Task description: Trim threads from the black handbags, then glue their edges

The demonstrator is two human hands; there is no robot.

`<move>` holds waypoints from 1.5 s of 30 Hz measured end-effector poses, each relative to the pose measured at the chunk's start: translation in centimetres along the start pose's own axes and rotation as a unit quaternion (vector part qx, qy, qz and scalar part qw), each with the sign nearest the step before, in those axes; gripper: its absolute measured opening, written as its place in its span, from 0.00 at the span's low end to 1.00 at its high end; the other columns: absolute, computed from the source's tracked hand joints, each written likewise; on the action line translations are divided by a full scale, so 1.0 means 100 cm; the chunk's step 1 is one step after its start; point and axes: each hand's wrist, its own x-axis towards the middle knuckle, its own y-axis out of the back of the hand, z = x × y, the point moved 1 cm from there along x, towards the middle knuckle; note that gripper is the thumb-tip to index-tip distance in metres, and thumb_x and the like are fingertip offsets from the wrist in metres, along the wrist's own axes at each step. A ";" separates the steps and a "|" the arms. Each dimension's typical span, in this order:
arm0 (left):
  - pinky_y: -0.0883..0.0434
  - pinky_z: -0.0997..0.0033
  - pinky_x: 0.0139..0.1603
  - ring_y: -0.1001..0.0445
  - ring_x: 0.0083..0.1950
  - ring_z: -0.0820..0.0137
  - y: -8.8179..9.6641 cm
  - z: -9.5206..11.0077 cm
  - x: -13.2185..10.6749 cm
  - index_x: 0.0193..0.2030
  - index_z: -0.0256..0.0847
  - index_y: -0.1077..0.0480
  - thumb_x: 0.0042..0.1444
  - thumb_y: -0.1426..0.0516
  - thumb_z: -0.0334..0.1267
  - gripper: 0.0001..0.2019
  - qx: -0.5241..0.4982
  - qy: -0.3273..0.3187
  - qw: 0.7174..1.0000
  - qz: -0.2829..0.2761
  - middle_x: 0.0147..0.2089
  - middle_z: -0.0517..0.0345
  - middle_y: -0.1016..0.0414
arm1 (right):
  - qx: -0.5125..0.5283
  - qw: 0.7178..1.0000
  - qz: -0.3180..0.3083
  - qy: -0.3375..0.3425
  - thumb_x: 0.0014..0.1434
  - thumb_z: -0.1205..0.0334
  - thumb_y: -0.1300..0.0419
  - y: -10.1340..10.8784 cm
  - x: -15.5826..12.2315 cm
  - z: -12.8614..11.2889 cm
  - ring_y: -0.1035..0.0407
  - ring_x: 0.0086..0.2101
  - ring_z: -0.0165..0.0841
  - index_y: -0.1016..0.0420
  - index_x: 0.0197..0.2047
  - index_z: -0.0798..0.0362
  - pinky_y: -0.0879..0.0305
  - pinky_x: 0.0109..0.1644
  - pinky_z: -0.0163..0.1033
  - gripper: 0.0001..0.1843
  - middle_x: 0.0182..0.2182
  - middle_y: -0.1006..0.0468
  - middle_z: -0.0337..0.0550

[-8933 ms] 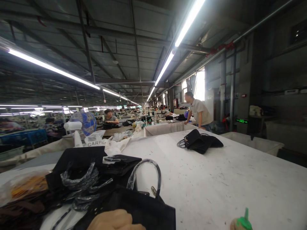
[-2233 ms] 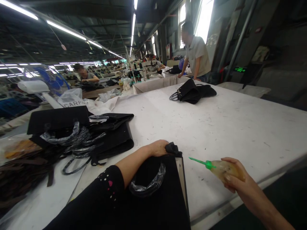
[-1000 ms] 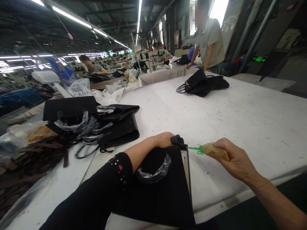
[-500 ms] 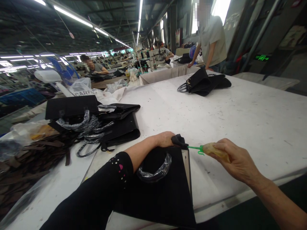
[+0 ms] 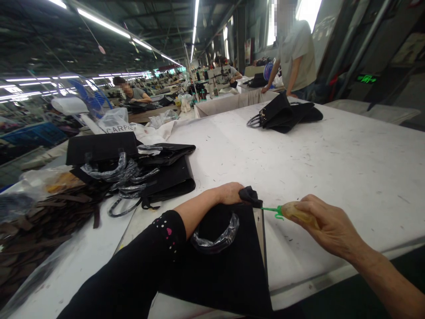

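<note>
In front of me a black handbag (image 5: 229, 279) lies on the table, its looped handle (image 5: 219, 239) wrapped in clear plastic. My left hand (image 5: 230, 193) is closed at the bag's far edge, on a bunched black flap (image 5: 249, 195); its fingertips are hidden. My right hand (image 5: 327, 221) is wrapped round a soft, yellowish glue bottle (image 5: 300, 213) with a thin green nozzle (image 5: 274, 209). The nozzle points left, its tip at the bag's upper right corner beside the flap. A pale strip (image 5: 259, 230) shows along the bag's right side.
Several black bags (image 5: 166, 177) with wrapped handles are piled at left, beside brown strips (image 5: 49, 221). Another black bag (image 5: 285, 113) lies farther back on the white table (image 5: 348, 173). A person (image 5: 295, 57) stands at the far edge. A fan (image 5: 89, 93) is at back left.
The view has shifted slightly. The nozzle tip has moved a little down and right relative to the flap; both hands keep their hold.
</note>
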 end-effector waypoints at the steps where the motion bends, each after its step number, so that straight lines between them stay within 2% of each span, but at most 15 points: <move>1: 0.31 0.72 0.42 0.24 0.42 0.64 0.000 0.000 0.000 0.41 0.38 0.21 0.53 0.38 0.47 0.16 0.000 0.000 1.000 0.000 0.40 0.54 0.18 | 0.003 1.000 0.010 0.000 0.64 0.49 0.41 0.000 0.000 0.000 0.28 0.32 0.36 0.26 0.46 0.44 0.33 0.33 0.42 0.12 0.37 0.23 0.41; 4: 0.31 0.72 0.42 0.24 0.42 0.64 0.000 0.001 0.000 0.41 0.38 0.21 0.53 0.38 0.47 0.15 0.000 0.000 1.000 0.003 0.40 0.54 0.18 | 0.010 0.999 0.038 -0.008 0.63 0.48 0.41 0.000 0.000 -0.001 0.27 0.33 0.38 0.26 0.45 0.45 0.33 0.34 0.43 0.12 0.37 0.23 0.42; 16: 0.31 0.73 0.41 0.24 0.41 0.64 0.000 0.003 -0.001 0.40 0.37 0.20 0.53 0.38 0.46 0.14 0.000 -0.005 1.000 0.007 0.38 0.55 0.18 | 0.009 0.999 -0.011 -0.049 0.63 0.44 0.43 -0.001 0.000 -0.001 0.28 0.31 0.37 0.27 0.45 0.45 0.34 0.32 0.42 0.15 0.37 0.24 0.42; 20: 0.31 0.73 0.41 0.24 0.40 0.65 0.000 0.004 -0.002 0.39 0.37 0.21 0.53 0.38 0.45 0.13 -0.001 -0.003 1.000 0.009 0.38 0.55 0.18 | 0.016 0.998 0.007 -0.058 0.63 0.43 0.42 0.000 0.000 -0.003 0.28 0.30 0.37 0.27 0.43 0.44 0.34 0.32 0.42 0.15 0.36 0.24 0.41; 26: 0.30 0.72 0.42 0.24 0.41 0.64 0.002 0.006 -0.003 0.40 0.38 0.21 0.53 0.38 0.45 0.14 -0.002 0.001 1.000 0.006 0.39 0.55 0.18 | 0.044 0.989 -0.016 -0.138 0.59 0.39 0.41 0.000 -0.001 0.000 0.29 0.28 0.37 0.26 0.39 0.44 0.33 0.28 0.42 0.18 0.33 0.22 0.40; 34: 0.30 0.72 0.42 0.23 0.42 0.63 0.001 0.005 -0.003 0.40 0.37 0.20 0.52 0.38 0.46 0.15 0.001 0.003 1.000 0.004 0.40 0.54 0.18 | 0.110 0.977 -0.027 -0.180 0.59 0.39 0.40 0.000 -0.003 0.003 0.28 0.28 0.38 0.26 0.39 0.47 0.32 0.30 0.42 0.20 0.33 0.20 0.42; 39: 0.30 0.72 0.43 0.23 0.42 0.63 0.001 0.004 -0.003 0.40 0.38 0.20 0.52 0.38 0.47 0.15 -0.001 0.004 1.000 0.007 0.40 0.54 0.18 | 0.090 0.983 0.014 -0.158 0.59 0.39 0.40 -0.002 -0.004 0.002 0.29 0.29 0.39 0.26 0.40 0.47 0.33 0.31 0.44 0.20 0.34 0.21 0.42; 43: 0.30 0.72 0.42 0.23 0.42 0.63 0.000 0.004 -0.002 0.41 0.38 0.20 0.52 0.37 0.47 0.15 -0.003 0.001 1.000 0.009 0.40 0.54 0.18 | 0.108 0.985 -0.023 -0.134 0.60 0.40 0.40 -0.001 -0.005 0.001 0.29 0.29 0.38 0.25 0.39 0.46 0.33 0.32 0.44 0.18 0.34 0.21 0.42; 45: 0.30 0.72 0.42 0.23 0.42 0.63 0.000 0.003 -0.002 0.41 0.38 0.20 0.52 0.38 0.47 0.16 -0.003 -0.002 1.000 0.011 0.40 0.54 0.18 | 0.106 0.985 -0.022 -0.135 0.59 0.40 0.40 0.001 -0.004 0.002 0.29 0.30 0.38 0.25 0.40 0.46 0.34 0.32 0.44 0.19 0.34 0.22 0.42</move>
